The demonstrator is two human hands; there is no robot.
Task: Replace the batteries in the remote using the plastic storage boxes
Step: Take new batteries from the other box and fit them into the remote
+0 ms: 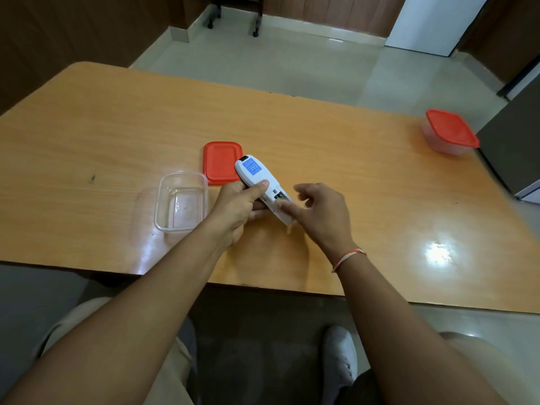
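Glossy wood-grain table (350,159); clear plastic box (181,201); red plastic lid (220,162).

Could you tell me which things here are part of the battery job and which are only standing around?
Part of the job:
- remote, back up, gripped by the left hand
- right hand at its battery bay
- open clear box
- red lid lying beside it
- closed box at the far right

Just there:
- table
- dark cabinet
- chair legs

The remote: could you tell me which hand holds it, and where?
The left hand grips the remote around its middle; the right hand only touches its open battery end.
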